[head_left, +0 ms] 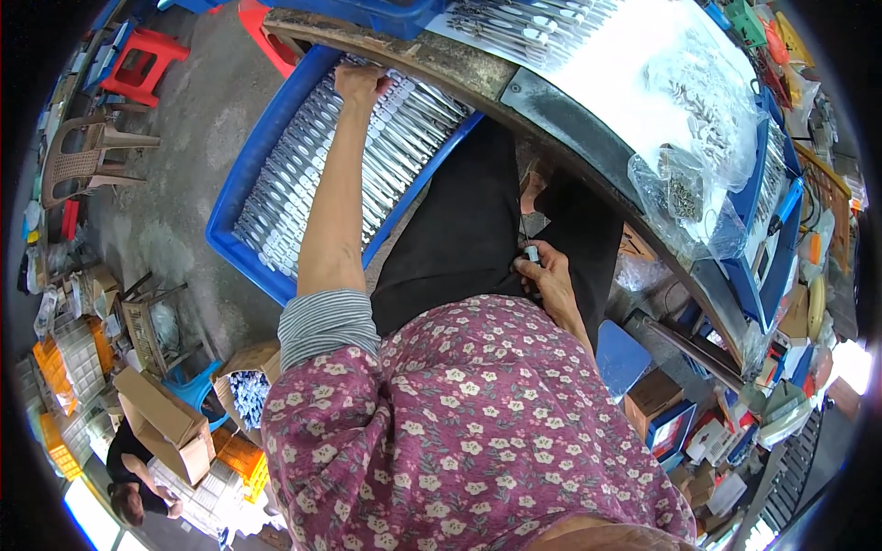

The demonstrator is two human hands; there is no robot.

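Note:
My left arm reaches across a blue plastic tray (241,174) filled with rows of slim metal-and-white parts (303,170). At the tray's far end my left hand (360,83) is closed over the rows, and whatever its fingers hold is hidden. By my lap, against black trousers, my right hand (551,275) grips a small screwdriver-like tool (531,253) with a pale collar and a thin shaft pointing away from me. Most of its dark handle is covered by the fingers.
A workbench edge (588,138) curves from the top to the right, bearing more metal parts (528,28), a clear plastic bag (684,184) and a blue bin (758,230). Red stool (147,66) and brown chair (87,156) stand left. Another person (129,468) is at lower left among cardboard boxes (161,422).

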